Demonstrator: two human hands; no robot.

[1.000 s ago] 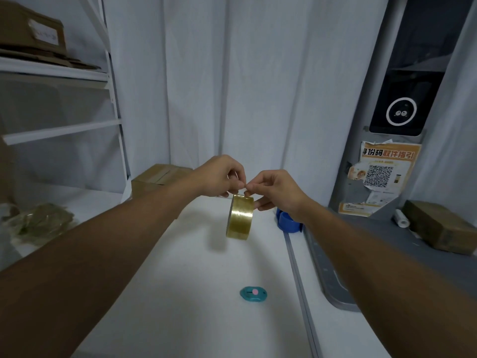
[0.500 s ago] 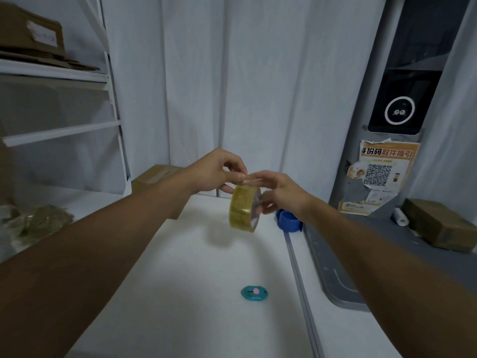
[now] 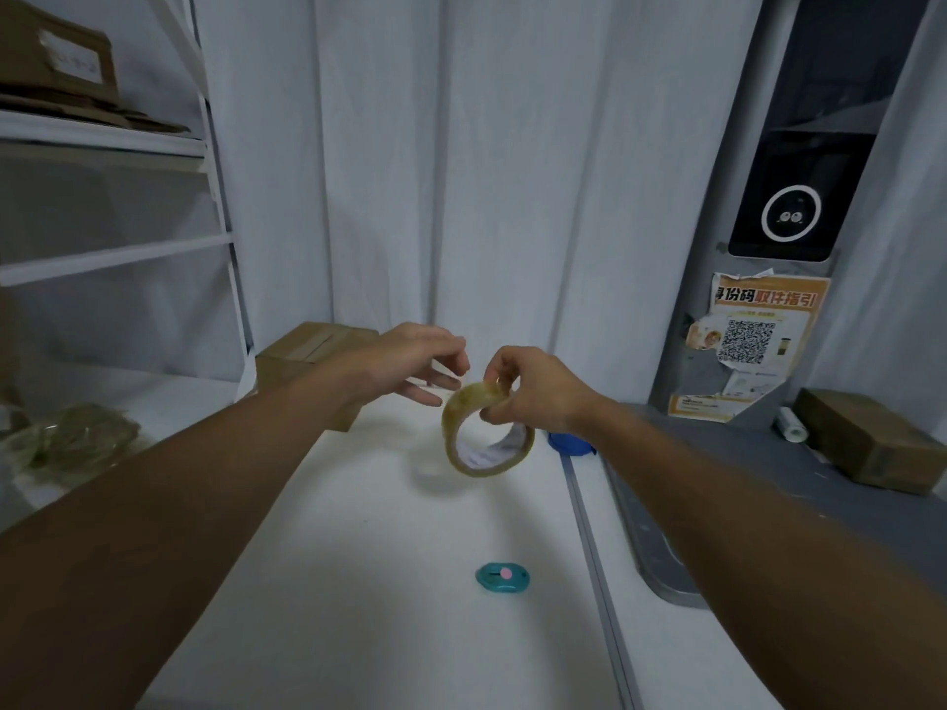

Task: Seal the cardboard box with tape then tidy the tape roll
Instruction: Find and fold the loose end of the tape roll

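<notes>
My right hand [image 3: 533, 392] pinches the top rim of a yellowish clear tape roll [image 3: 487, 433] and holds it in the air above the white table [image 3: 389, 581]. The roll is tilted so its hollow core faces me. My left hand [image 3: 415, 366] hovers just left of the roll with fingers spread, not touching it. A closed cardboard box [image 3: 307, 351] sits at the back left of the table, partly hidden behind my left forearm.
A small teal cutter [image 3: 502, 577] lies on the table near the front. A blue round object [image 3: 569, 443] sits behind my right wrist. Another cardboard box [image 3: 871, 443] rests on the grey counter at right. White shelves [image 3: 102, 140] stand at left.
My left hand has let go of the roll and opened. The roll has turned from edge-on to showing its core, held by my right hand alone.
</notes>
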